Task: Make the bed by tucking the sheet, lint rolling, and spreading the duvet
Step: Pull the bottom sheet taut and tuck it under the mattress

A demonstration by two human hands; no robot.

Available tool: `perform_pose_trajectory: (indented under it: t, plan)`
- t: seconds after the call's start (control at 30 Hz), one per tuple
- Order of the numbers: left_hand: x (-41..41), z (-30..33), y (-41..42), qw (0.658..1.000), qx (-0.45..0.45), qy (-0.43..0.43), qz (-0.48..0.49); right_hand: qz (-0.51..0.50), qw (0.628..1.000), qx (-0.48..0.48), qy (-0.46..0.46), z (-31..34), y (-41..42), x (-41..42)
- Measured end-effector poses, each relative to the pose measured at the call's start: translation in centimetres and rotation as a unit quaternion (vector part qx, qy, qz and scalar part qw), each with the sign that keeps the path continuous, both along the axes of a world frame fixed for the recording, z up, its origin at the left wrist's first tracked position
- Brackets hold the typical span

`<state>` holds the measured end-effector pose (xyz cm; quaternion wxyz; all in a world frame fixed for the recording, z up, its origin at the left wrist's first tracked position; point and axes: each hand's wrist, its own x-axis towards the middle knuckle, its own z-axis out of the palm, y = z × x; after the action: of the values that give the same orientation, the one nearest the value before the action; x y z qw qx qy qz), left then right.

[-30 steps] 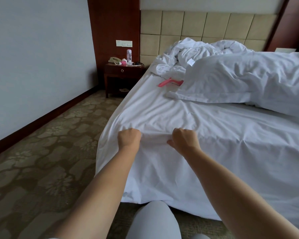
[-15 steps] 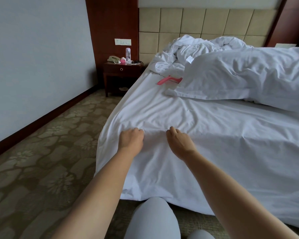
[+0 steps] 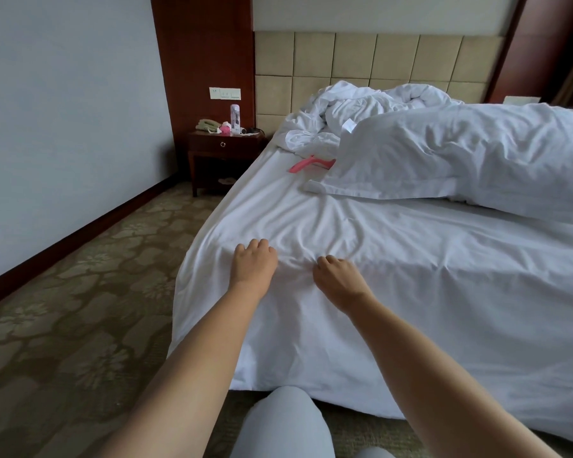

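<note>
A white sheet (image 3: 394,292) covers the mattress and hangs loose over the near edge. My left hand (image 3: 253,262) and my right hand (image 3: 339,279) lie close together at that edge, near the bed's left corner, fingers curled into the fabric. Creases fan out from the bunched fold between them. A pink lint roller (image 3: 306,164) lies further up the sheet, partly under the white duvet (image 3: 477,153), which is heaped across the right side. More crumpled white bedding (image 3: 344,107) is piled against the headboard.
A dark wooden nightstand (image 3: 224,150) with a phone and a bottle stands left of the bed head. Patterned carpet (image 3: 80,309) runs between the bed and the left wall. My knee (image 3: 285,421) is against the bed's near side.
Both fists loosened half a second ago and the fingers have curled into the sheet again. New creases have gathered between the hands. The view has dropped slightly.
</note>
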<state>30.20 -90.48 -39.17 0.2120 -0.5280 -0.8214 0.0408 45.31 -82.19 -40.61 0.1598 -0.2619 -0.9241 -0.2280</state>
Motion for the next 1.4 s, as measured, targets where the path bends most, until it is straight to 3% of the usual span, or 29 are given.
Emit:
perform_pose_trajectory:
  t: [0.27,0.47,0.6,0.73,0.97,1.07,1.17,1.4]
  plan:
    - [0.5,2.7,-0.8,0.996,-0.070,0.019,-0.044,0.004,0.998,-0.021,0.061,-0.2,-0.3,-0.8]
    - [-0.9,2.0,-1.1,0.980,0.073,0.073,-0.172,0.026,0.995,0.024,0.092,-0.5,0.1,-1.7]
    - [-0.9,1.4,-1.1,0.973,0.107,0.083,-0.187,0.053,0.991,0.016,0.118,-0.4,0.3,-1.6]
    - [-1.2,2.2,-1.1,0.971,0.137,0.031,-0.193,0.034,0.995,0.000,0.089,0.7,0.2,-2.2]
    - [-1.9,5.2,-0.4,0.965,0.170,-0.026,-0.196,0.023,0.982,-0.043,0.185,3.5,0.3,-2.3]
    - [-2.0,4.2,-0.3,0.968,0.134,-0.050,-0.205,0.013,0.990,-0.110,0.084,3.7,0.4,-1.9]
    - [-1.6,2.2,-0.5,0.986,0.054,-0.031,-0.152,0.017,0.993,-0.119,-0.011,3.3,0.0,-1.4]
    - [-1.7,2.0,-0.3,0.991,0.024,-0.067,-0.115,0.009,0.995,-0.089,-0.042,2.9,0.3,-1.5]
